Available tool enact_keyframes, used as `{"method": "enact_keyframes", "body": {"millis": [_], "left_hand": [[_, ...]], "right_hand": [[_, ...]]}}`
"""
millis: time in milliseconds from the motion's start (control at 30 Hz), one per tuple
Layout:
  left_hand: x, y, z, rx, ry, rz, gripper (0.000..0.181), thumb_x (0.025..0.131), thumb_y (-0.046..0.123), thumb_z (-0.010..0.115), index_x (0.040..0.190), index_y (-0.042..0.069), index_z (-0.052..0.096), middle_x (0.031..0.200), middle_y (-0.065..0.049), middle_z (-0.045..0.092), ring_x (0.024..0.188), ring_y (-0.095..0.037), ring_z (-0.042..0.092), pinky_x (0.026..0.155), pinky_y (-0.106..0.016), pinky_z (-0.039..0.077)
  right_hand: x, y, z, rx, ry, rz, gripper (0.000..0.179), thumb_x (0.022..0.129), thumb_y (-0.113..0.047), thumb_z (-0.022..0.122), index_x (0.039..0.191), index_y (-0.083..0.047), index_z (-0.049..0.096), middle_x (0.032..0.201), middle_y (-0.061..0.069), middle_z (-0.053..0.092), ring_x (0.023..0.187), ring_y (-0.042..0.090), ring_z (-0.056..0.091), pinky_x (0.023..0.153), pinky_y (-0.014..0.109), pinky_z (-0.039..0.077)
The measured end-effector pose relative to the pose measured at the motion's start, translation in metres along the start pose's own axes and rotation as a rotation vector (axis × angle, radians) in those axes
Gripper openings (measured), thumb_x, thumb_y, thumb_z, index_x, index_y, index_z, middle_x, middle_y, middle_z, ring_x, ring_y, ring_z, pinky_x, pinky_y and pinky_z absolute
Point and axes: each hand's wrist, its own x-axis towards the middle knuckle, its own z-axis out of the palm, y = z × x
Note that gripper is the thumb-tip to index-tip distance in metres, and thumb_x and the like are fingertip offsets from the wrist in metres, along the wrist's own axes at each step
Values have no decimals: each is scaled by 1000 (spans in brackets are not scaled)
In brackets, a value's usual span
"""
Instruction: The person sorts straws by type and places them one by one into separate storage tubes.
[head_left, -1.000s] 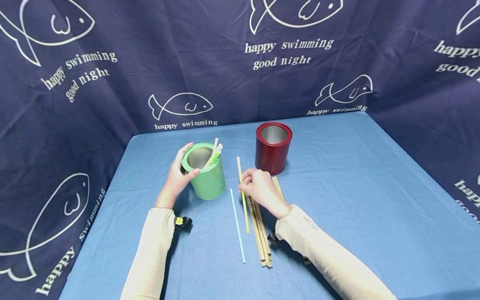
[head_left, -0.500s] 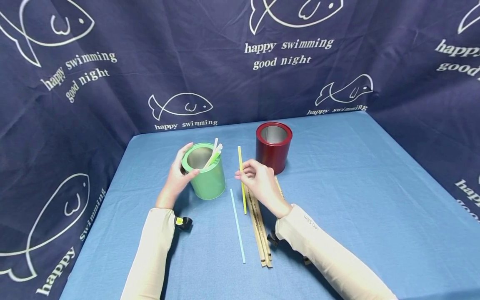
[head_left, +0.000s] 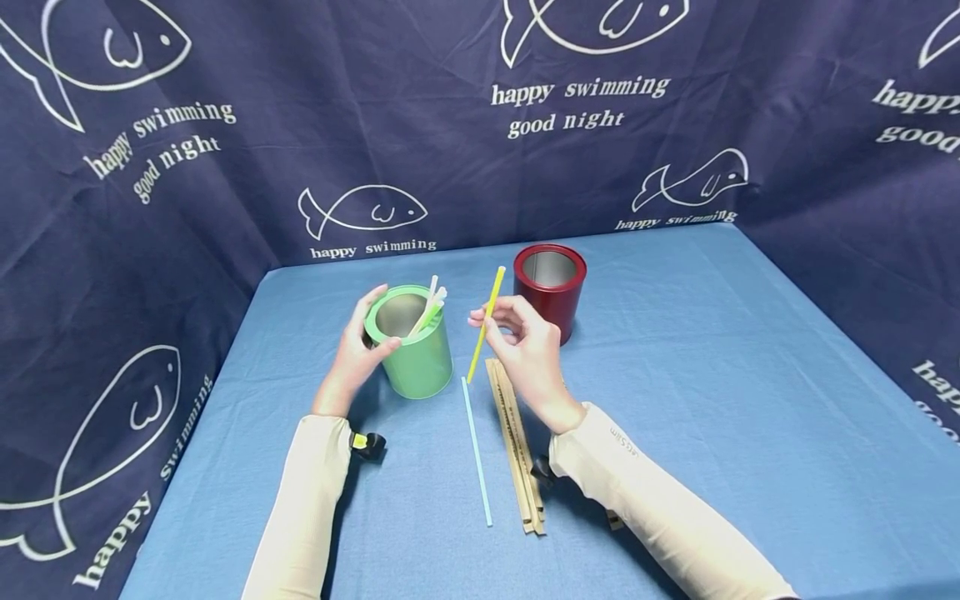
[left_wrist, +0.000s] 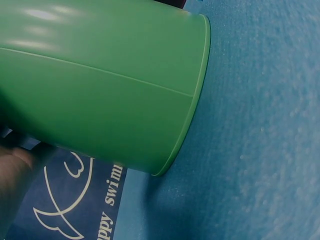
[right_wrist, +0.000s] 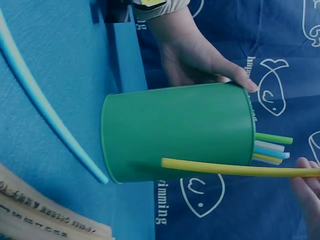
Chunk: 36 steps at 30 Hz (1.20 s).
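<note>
My left hand [head_left: 351, 360] grips a green can [head_left: 417, 367] at its rim, thumb on the near side and fingers round the far side. Several straws [head_left: 431, 315] in green, white, blue and yellow lean in that can, their tops out over the rim. Between thumb and fingers of my right hand [head_left: 531, 350] is a yellow drinking straw [head_left: 493, 294], held tilted right of the green can. The right wrist view shows the free end of this straw [right_wrist: 215, 168] overlapping the can's side. A pale blue straw [head_left: 477, 454] lies flat on the table.
A dark red can [head_left: 553, 302] with an open top stands behind my right hand. Beside the blue straw lie several long, narrow paper-wrapped sticks [head_left: 516, 450] with printed lettering. Blue cloth [head_left: 712, 375] covers the table; a navy fish-print curtain [head_left: 465, 150] hangs behind it.
My right hand has lifted the yellow straw off the table, moved it away from me and tilted its top to the right. The left hand and green can have stayed put.
</note>
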Motion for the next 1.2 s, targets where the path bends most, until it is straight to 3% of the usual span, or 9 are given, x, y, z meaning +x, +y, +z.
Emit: {"method": "enact_keyframes", "body": {"millis": [300,600,833,1200], "left_hand": [[0,-1,-1,10,-1,-8,81,77,11,66,150,9,32,149,-18,39,115,-10,49,96,-14,41],[0,-1,-1,12,1,-2,81,76,10,66,150,8,32,149,-19,39,114,-9,49,96,-14,42],[0,0,-1,14,-1,-4,80,77,8,65,150,8,32,149,-19,39,113,-9,49,95,-13,42],[0,0,-2,11,-5,2,80,78,11,67,150,7,32,150,-19,38,114,-8,48,96,-13,41]], "right_hand": [[2,-11,2,75,80,-137,13,89,3,59,102,4,59,100,20,73,90,7,71,74,20,57],[4,-19,5,151,146,-238,14,88,7,56,102,11,55,96,28,70,91,4,70,70,16,55],[5,-23,8,184,176,-344,14,88,8,54,101,14,54,95,30,69,91,6,71,77,27,59],[6,-22,21,210,136,-319,14,89,8,53,102,13,52,99,32,67,95,4,69,80,26,58]]}}
